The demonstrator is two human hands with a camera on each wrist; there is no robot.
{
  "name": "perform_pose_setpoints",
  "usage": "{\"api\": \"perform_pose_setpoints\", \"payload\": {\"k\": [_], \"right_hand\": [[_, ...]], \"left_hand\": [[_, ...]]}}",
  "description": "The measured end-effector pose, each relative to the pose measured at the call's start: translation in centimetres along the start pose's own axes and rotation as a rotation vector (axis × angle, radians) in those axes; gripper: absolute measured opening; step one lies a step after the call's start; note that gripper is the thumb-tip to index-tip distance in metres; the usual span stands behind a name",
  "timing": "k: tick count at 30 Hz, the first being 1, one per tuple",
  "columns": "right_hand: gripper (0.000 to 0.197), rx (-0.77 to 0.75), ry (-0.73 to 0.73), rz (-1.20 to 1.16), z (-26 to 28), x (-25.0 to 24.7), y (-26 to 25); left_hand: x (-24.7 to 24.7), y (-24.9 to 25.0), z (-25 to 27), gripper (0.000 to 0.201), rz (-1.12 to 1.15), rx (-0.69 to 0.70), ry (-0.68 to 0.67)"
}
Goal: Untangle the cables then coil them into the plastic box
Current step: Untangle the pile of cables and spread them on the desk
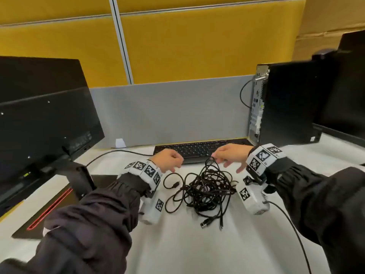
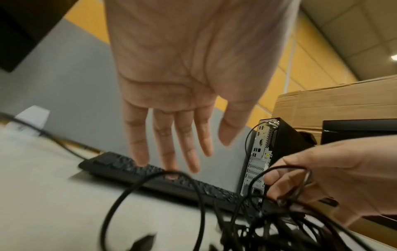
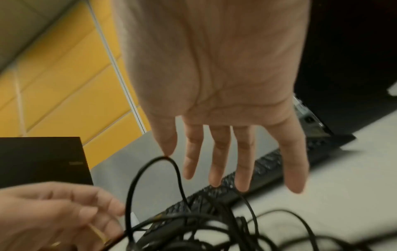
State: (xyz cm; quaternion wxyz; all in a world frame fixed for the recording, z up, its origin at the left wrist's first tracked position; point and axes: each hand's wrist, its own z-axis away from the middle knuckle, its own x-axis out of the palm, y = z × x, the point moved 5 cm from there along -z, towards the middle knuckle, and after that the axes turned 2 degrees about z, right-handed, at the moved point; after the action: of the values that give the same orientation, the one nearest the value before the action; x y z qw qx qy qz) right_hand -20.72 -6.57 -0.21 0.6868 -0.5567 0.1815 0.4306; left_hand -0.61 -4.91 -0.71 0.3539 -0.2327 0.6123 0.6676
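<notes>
Cables (image 1: pixel 205 190) lying tangled on the bench (image 1: pixel 197 250) just before the keyboard (image 1: pixel 197 149); right hand (image 1: pixel 229 155) with its grip pinching one raised loop, left hand (image 1: pixel 168 159) released, holding nothing. Best to lift slowly, pin the heap with the left, and follow one free end out rather than tug.

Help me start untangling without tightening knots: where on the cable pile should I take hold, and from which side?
Take the plug at the near edge of the cable pile, coming from the near side. It lies free on the desk, outside the crossings; its stiff body likely gives a sure pinch and an end to follow.
</notes>
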Motion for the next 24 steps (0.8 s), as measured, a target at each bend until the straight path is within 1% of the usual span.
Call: {"api": "perform_pose_setpoints", "payload": {"k": [2, 3, 6, 8, 9, 12, 14, 16, 18, 20, 22, 24], "right_hand": [[0.04, 0.054, -0.047, -0.08, 0.4, 0.8, 0.2], [0.043, 0.063, -0.072, -0.119, 0.6, 1.2, 0.3], [0.052, 0.043, -0.133, -0.161, 0.5, 1.9, 0.4], [0.062, 0.027, -0.187, -0.205, -0.2, 2.6, 1.0], [0.067, 0.027, -0.232, -0.268, -0.7, 3.3, 1.4], [0.081, 0.024, -0.367, -0.479, -2.4, 4.9, 2.5], [0.084, 0.005, -0.432, -0.521, -3.3, 5.2, 2.8], [0.086, -0.023, -0.467, -0.509, -3.3, 5.1, 2.7], [0.085, -0.039, -0.499, -0.478, -3.2, 5.2, 2.7], [0.079, -0.075, -0.517, -0.451, -3.0, 5.5, 2.6], [0.062, -0.129, -0.463, -0.406, -2.9, 5.6, 2.3], [0.041, -0.17, -0.367, -0.364, -2.9, 5.6, 2.0]], "left_hand": [[0.8, -0.4, 0.5, 0.029, -0.088, -0.027, -0.088], [1.5, -0.9, 0.8, 0.034, -0.108, -0.058, -0.143], [4.0, -1.9, 0.9, 0.058, -0.05, -0.139, -0.314], [5.5, -1.9, 0.5, 0.076, -0.025, -0.127, -0.386], [6.0, -1.7, 0.4, 0.08, -0.04, -0.11, -0.4], [6.7, -1.7, -0.6, 0.078, -0.044, -0.098, -0.413], [6.8, -1.7, -1.0, 0.077, -0.02, -0.112, -0.42], [6.9, -1.7, -1.3, 0.076, -0.009, -0.114, -0.418], [7.0, -1.7, -1.4, 0.077, -0.004, -0.113, -0.414], [7.1, -1.7, -1.4, 0.081, -0.005, -0.107, -0.407], [7.1, -1.7, -1.5, 0.085, 0.002, -0.106, -0.392], [7.2, -1.7, -1.4, 0.079, 0.023, -0.105, -0.381]]}}
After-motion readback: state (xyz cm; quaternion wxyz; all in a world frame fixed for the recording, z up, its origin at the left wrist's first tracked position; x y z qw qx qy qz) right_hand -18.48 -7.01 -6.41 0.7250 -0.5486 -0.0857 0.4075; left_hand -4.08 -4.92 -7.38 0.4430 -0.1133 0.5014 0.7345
